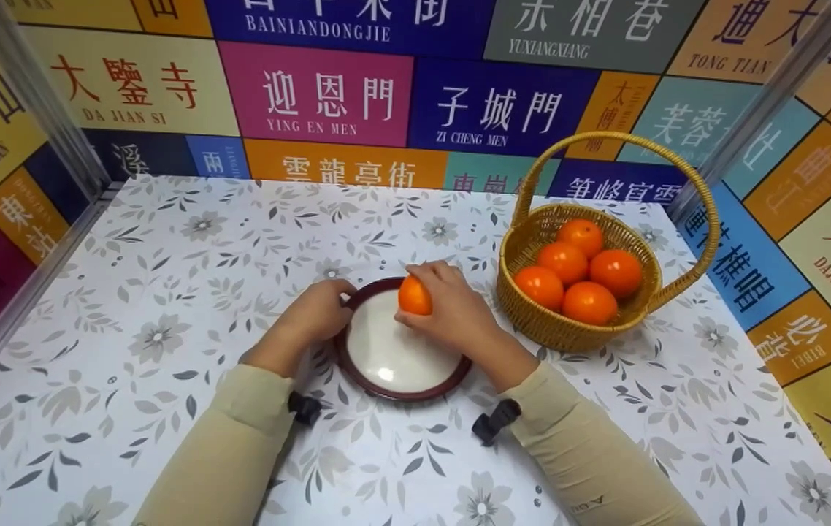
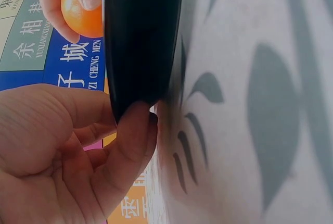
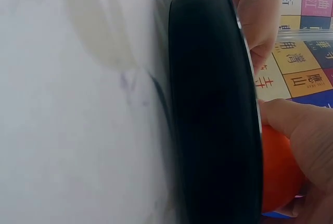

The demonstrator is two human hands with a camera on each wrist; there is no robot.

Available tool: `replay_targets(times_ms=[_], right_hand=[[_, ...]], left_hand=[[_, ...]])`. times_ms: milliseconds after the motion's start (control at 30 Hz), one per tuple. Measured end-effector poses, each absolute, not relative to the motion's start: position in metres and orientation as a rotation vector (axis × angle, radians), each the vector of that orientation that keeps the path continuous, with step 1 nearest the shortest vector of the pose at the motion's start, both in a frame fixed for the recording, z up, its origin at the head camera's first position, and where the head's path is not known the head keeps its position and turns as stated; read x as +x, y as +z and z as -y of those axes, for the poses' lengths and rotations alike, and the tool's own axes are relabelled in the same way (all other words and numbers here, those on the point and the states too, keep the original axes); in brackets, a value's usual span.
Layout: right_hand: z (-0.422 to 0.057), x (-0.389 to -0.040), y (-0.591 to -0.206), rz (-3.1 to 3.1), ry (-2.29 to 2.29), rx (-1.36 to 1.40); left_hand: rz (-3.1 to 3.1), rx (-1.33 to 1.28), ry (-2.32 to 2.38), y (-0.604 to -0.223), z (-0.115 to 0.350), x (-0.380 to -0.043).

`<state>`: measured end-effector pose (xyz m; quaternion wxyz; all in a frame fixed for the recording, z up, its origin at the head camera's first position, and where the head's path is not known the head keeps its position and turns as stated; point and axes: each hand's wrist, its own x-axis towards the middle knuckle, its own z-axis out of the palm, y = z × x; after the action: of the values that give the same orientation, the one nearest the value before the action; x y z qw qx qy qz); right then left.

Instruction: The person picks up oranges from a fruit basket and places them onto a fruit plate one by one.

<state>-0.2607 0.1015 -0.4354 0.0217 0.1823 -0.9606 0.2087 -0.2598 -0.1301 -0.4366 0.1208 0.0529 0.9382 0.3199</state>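
Observation:
A round plate (image 1: 404, 351) with a cream inside and a dark red rim sits on the table in front of me. My left hand (image 1: 317, 310) pinches its left rim, and the left wrist view shows the thumb and fingers on the dark side wall (image 2: 143, 36). Over the plate's upper right part, my right hand (image 1: 452, 307) grips an orange (image 1: 414, 296), thumb on the near side and fingers over the top. From the right wrist, the orange (image 3: 281, 172) shows just past the plate's rim, partly covered by the hand.
To the right of the plate stands a woven basket (image 1: 569, 332) with a tall arched handle, holding several oranges (image 1: 563, 263). A cloth with a leaf and flower print (image 1: 160, 340) covers the table. Panels with printed characters (image 1: 320, 95) rise behind it and at both sides.

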Motion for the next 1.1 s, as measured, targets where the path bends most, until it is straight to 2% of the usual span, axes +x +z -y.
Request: replay_targets(times_ms=[1100], right_hand=[[-0.103, -0.252, -0.422, 3.001, 0.602, 0.545]], left_hand=[[-2.715, 0.109, 0.928, -0.436, 0.129, -0.259]])
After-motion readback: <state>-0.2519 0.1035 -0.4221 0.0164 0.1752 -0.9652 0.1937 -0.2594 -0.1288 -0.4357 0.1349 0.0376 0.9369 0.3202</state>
